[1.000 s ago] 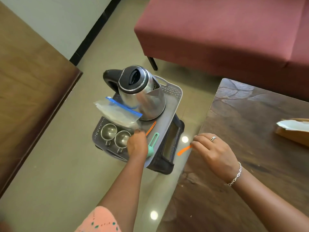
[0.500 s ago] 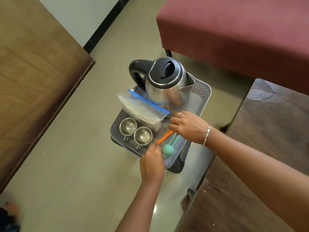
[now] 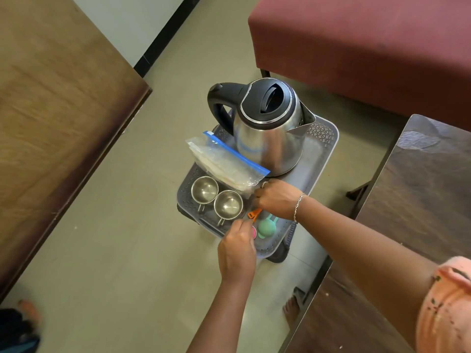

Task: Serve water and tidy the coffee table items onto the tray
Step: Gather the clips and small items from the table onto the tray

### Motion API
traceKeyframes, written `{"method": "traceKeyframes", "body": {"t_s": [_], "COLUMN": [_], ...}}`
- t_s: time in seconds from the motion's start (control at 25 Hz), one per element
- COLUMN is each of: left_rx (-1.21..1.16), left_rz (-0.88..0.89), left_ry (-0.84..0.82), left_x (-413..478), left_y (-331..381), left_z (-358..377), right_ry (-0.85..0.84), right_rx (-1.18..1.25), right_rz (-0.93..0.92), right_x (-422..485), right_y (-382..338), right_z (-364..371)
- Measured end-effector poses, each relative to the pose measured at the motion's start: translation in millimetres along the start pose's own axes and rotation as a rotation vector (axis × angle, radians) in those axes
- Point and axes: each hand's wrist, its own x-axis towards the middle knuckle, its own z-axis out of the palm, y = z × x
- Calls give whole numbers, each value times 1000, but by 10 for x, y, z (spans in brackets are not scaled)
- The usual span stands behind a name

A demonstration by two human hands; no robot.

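A grey perforated tray (image 3: 322,149) sits on a dark stool. It carries a steel kettle (image 3: 267,138) with a black lid, a zip bag (image 3: 224,164) with a blue seal, and two steel cups (image 3: 204,189) (image 3: 228,205). At the tray's front lie a teal spoon (image 3: 266,228) and a pink spoon (image 3: 253,231). My right hand (image 3: 277,198) hovers over the tray with fingers curled, and an orange spoon (image 3: 254,214) sticks out from under it. My left hand (image 3: 237,250) reaches to the front rim beside the pink spoon, with its fingertips hidden.
A dark wooden coffee table (image 3: 420,200) runs along the right. A maroon sofa (image 3: 356,47) stands behind the tray. At the left is a brown wooden surface (image 3: 51,123). Tiled floor surrounds the stool, and bare toes (image 3: 290,309) show by the table leg.
My right hand carried the orange spoon from the coffee table over to the tray. My left hand shifted from the teal spoon towards the tray's front rim. The view moved closer.
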Motion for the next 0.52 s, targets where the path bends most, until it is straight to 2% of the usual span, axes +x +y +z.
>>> {"method": "traceKeyframes", "body": {"t_s": [0.36, 0.52], "left_rx": [-39, -44], "left_rz": [-6, -46], "left_ry": [67, 47], "left_x": [34, 36], "left_y": [-46, -31], "left_z": [10, 12], "right_ry": [-137, -133], "right_rx": [65, 45], "right_rz": [46, 39], "right_x": [25, -2], "right_y": [-9, -14], "right_z": [27, 22]}}
